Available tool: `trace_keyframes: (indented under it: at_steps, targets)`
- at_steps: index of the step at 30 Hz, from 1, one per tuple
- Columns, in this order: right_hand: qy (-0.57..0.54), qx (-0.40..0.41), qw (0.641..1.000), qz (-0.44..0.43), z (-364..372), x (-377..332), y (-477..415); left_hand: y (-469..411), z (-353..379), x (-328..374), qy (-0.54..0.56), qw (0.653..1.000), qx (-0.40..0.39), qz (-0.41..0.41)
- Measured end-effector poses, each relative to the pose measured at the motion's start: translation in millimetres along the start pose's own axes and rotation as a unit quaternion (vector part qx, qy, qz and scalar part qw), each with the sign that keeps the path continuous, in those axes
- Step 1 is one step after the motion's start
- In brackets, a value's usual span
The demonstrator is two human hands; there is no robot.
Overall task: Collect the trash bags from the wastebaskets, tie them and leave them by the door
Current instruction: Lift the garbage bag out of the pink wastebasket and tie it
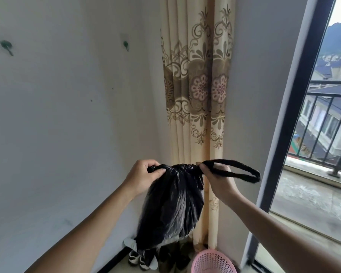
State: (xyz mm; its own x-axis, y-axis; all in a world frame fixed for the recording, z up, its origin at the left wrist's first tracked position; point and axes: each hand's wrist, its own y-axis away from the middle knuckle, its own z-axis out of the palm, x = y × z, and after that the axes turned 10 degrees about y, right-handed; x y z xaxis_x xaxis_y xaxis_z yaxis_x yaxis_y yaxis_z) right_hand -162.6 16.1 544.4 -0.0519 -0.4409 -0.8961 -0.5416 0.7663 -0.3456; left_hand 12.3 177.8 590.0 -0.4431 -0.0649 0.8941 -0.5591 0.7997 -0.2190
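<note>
A black trash bag [173, 207] hangs in the air in front of me, its mouth gathered tight at the top. My left hand [144, 176] grips the left end of the bag's drawstring. My right hand [217, 180] pinches the right drawstring, whose long black loop [236, 170] sticks out to the right. Both hands hold the bag between them at the same height. Below it, on the floor in the corner, stands an empty pink perforated wastebasket [213, 262], only its upper part showing.
A patterned beige curtain [197, 95] hangs in the corner behind the bag. Shoes [140, 259] lie on the floor by the white wall [67, 115]. At the right is a dark-framed glass door [295, 115] with a balcony railing [327, 107] outside.
</note>
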Motion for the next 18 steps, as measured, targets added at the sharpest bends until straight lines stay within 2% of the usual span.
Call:
trace_keyframes:
  at_steps: [1, 3, 5, 6, 7, 8, 9, 11, 12, 16, 18]
  targets:
    - [-0.017, 0.014, 1.0, -0.002, 0, -6, -5, 1, -1, 0, -0.033, 0.999, -0.026, -0.004]
    - [-0.105, -0.021, 0.994, 0.019, 1, -19, -15, 0, -5, -1, -0.07, 0.995, -0.065, -0.023]
    - [-0.197, -0.09, 0.974, 0.072, 3, -27, -25, -1, -8, 1, -0.037, 0.997, -0.049, -0.045]
    - [-0.205, -0.116, 0.966, 0.103, 6, -30, -27, -1, -9, 1, -0.029, 0.999, -0.02, -0.04]
    - [-0.156, -0.132, 0.971, 0.126, 8, -29, -32, -3, -10, 0, -0.05, 0.998, 0.015, -0.018]
    - [-0.039, -0.143, 0.981, 0.129, 11, -25, -36, -5, -12, 0, -0.094, 0.995, 0.035, 0.014]
    - [0.114, -0.157, 0.975, 0.112, 13, -19, -41, -7, -12, 1, -0.144, 0.988, 0.036, 0.046]
    - [0.347, -0.225, 0.908, 0.071, 18, -9, -45, -8, -10, 6, -0.193, 0.979, 0.006, 0.068]
    - [0.396, -0.272, 0.874, 0.07, 21, -5, -44, -9, -8, 10, -0.181, 0.982, -0.009, 0.057]
    - [0.364, -0.439, 0.817, 0.083, 20, -1, -23, -17, 0, 18, -0.01, 1.0, 0.008, -0.017]
    - [0.366, -0.492, 0.786, 0.078, 16, 1, -9, -20, 5, 19, 0.044, 0.998, -0.003, -0.048]
